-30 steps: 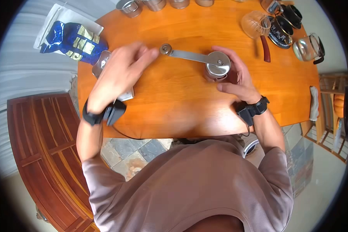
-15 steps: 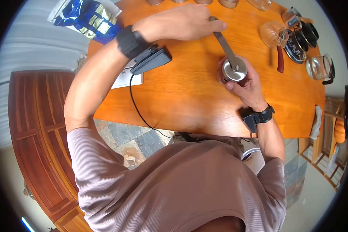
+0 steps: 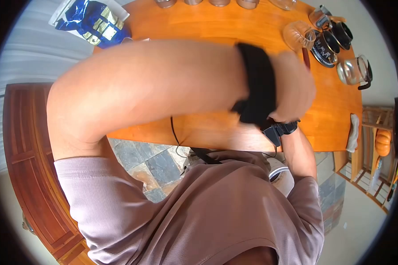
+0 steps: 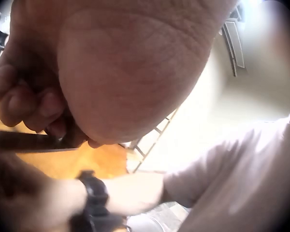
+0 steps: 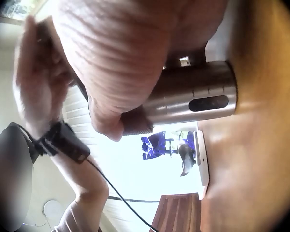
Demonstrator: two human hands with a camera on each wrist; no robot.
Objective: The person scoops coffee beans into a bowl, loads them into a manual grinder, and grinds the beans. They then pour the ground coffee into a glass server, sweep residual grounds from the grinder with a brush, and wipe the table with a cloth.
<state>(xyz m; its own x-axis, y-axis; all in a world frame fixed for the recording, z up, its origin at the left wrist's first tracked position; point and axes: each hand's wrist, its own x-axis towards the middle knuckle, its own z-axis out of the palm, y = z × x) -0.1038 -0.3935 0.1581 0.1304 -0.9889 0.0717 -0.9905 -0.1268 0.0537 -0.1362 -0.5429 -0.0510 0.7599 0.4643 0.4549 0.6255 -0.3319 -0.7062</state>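
Note:
A steel hand coffee grinder [image 5: 198, 96], with a slot window in its side, has its base at the wooden tabletop. My right hand [image 5: 121, 58] grips its upper body; in the head view that hand is hidden behind the left one. My left hand [image 3: 294, 88] is blurred and reaches across over the grinder. In the left wrist view its fingers [image 4: 24, 104] curl at the end of the flat metal crank [image 4: 29, 141]. The crank's knob is hidden inside the hand.
A blue bag [image 3: 104, 24] lies at the back left. Several metal cups [image 3: 220, 2] line the far edge. A glass carafe [image 3: 296, 35], black cups [image 3: 342, 34] and a glass pot [image 3: 351, 71] stand at the right. A cable [image 3: 174, 130] hangs over the near edge.
My left hand first came to the crank's knob, then swung with it from the far left across to the right. My right hand closed round the grinder and stays there.

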